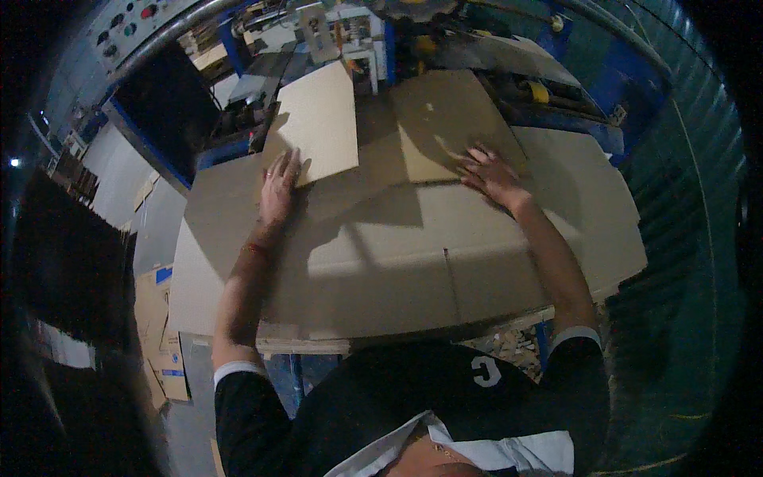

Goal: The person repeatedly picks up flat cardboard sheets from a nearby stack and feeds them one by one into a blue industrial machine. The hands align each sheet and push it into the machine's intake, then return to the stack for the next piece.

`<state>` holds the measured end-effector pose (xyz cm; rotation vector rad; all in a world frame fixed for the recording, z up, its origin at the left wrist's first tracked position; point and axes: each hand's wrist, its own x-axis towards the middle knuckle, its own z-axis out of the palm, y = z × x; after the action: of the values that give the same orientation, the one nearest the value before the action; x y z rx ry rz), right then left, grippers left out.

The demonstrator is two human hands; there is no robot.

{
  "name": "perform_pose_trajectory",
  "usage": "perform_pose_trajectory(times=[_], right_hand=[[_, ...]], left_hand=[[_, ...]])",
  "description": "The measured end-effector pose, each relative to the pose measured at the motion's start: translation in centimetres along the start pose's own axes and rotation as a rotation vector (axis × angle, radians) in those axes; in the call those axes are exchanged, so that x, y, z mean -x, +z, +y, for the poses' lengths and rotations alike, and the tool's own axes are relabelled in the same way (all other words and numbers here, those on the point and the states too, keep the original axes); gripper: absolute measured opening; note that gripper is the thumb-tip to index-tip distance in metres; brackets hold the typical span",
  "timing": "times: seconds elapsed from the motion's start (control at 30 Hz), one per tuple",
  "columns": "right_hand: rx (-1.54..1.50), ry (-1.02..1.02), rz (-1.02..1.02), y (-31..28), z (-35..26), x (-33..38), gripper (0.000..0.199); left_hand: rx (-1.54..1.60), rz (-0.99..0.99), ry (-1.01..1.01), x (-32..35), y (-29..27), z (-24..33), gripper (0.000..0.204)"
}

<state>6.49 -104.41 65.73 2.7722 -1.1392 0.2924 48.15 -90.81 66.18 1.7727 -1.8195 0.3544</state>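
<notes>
A large flat brown cardboard sheet (397,254) with creases and slots lies across the work table. My left hand (278,184) rests flat on it, fingers touching the near edge of the raised left flap (318,119). My right hand (491,175) presses flat with fingers spread at the near edge of the right flap (441,119). Both flaps reach toward a machine at the far side. Neither hand grips anything.
A blue-framed machine (358,40) with rollers stands beyond the sheet. A control panel (131,24) sits at the upper left. A stack of cardboard (163,334) lies on the floor at left. A green corrugated wall (691,199) runs along the right.
</notes>
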Motion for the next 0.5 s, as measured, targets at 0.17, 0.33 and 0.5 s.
perform_pose_trajectory(times=[0.17, 0.33, 0.5], right_hand=[[-0.006, 0.189, 0.277, -2.0, 0.6, 6.6, 0.059], [-0.181, 1.230, 0.445, -3.3, 5.3, 25.5, 0.067], [-0.052, 1.232, 0.238, 3.1, 11.2, 35.5, 0.071]], left_hand=[[-0.119, 0.053, -0.062, 3.5, -3.7, -1.2, 0.076], [0.169, 0.386, -0.829, 19.8, -13.8, -6.1, 0.047], [0.635, 0.839, -1.209, 26.9, -11.0, -7.7, 0.032]])
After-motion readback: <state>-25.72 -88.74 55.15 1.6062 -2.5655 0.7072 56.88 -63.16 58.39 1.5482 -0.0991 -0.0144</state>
